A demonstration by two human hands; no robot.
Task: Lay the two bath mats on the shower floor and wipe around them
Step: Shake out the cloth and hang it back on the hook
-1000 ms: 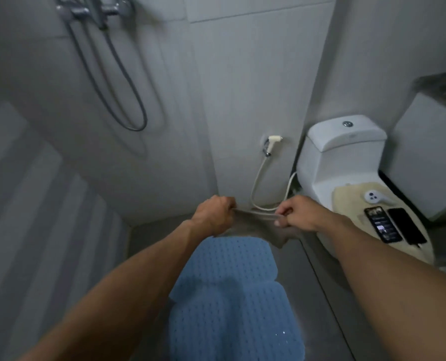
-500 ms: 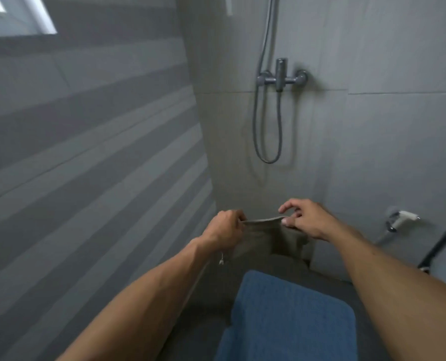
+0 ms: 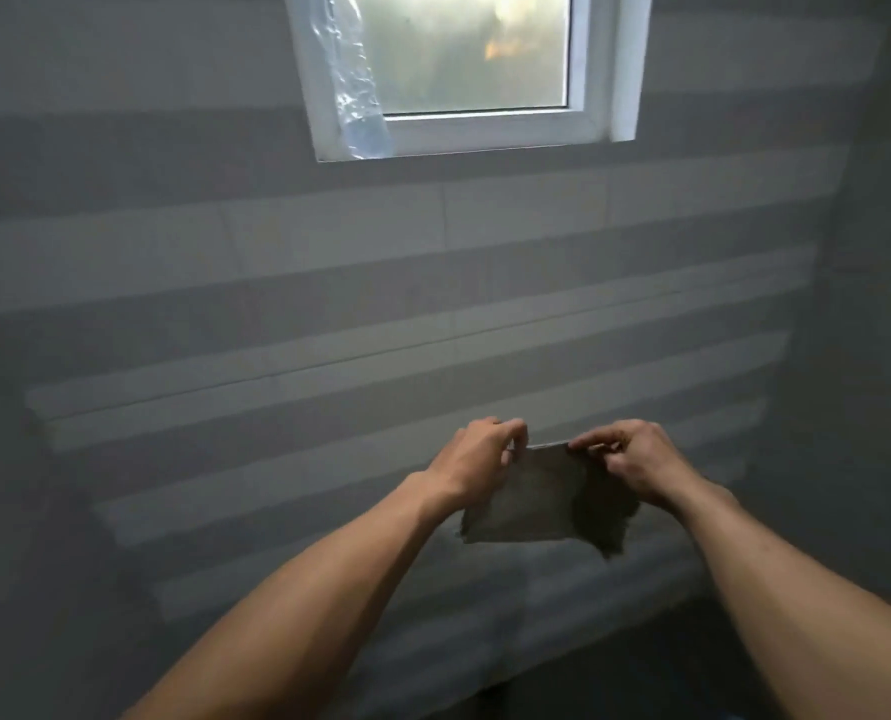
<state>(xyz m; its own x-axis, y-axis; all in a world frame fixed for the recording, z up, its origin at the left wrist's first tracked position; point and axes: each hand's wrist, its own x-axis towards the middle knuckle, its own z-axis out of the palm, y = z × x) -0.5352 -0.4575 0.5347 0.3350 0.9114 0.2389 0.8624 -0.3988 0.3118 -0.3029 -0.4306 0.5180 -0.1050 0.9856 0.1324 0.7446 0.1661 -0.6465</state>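
Note:
A small grey-brown cloth (image 3: 531,498) hangs in front of me, folded, held by its top edge. My left hand (image 3: 477,457) pinches the cloth's upper left corner. At the upper right corner my right hand (image 3: 627,459) grips it, with a darker fold of cloth drooping below that hand. Both arms reach forward at chest height. Neither bath mat is in view now.
I face a wall of grey striped tiles (image 3: 329,314). A white-framed frosted window (image 3: 464,75) sits high on it, with a clear plastic bag (image 3: 355,96) hanging at its left side. A dark strip of floor (image 3: 614,683) shows at the bottom right.
My view has swung left, from the toilet and blue mat, past the shower mixer, to the window wall. Both hands have kept hold of the cloth and moved closer together.

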